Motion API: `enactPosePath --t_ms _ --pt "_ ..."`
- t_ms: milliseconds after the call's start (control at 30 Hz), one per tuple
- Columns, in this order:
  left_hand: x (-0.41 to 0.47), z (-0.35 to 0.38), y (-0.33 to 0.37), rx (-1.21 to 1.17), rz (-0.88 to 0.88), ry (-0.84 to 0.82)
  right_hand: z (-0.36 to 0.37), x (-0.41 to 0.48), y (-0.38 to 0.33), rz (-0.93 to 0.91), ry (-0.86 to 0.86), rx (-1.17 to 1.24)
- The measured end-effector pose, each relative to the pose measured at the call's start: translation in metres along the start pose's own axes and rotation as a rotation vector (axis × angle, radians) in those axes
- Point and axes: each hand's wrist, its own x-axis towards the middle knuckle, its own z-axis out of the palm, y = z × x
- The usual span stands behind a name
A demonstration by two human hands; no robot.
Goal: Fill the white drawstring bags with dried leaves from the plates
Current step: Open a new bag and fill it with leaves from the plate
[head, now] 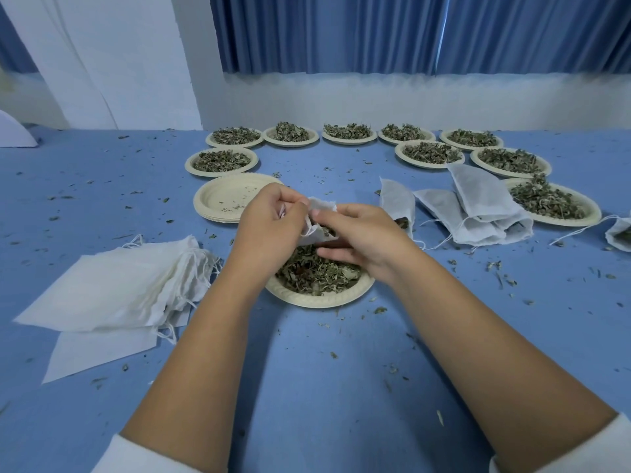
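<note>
Many empty bags [112, 288] lie stacked left of the near plate [317, 302]. Above that plate, the left hand [269, 216] pinches one edge of an open drawstring bag [323, 205] and the right hand [360, 233] grips the other edge. Keeping the mouth spread over the plate should let spilled dried leaves [317, 272] fall back in; filled bags [478, 206] lie to its right.

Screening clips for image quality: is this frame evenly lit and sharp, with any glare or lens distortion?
Head view: soft, even light, no glare, only faint shadows under the near plate; the left hand and right hand holding the drawstring bag are fairly sharp. Head view, far end: the wall below the blue curtains looks smeared. Head view, edges: wide-angle bending tilts the curtain folds.
</note>
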Motion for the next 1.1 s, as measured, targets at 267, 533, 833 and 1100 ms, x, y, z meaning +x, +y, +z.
enactPosePath --t_ms 267,533,833,1100 --pt "0.0 0.001 -0.004 0.094 0.051 0.036 0.0 0.002 0.001 -0.081 -0.001 0.037" --pt "0.007 -0.006 -0.005 0.127 0.023 0.235 -0.006 -0.003 -0.006 -0.144 -0.155 -0.256" --pt "0.005 -0.004 -0.005 0.165 0.003 0.196 0.003 -0.007 0.006 -0.844 0.151 -0.785" --pt "0.005 -0.005 -0.008 0.236 0.053 0.174 0.002 -0.006 0.007 -0.827 0.1 -0.769"
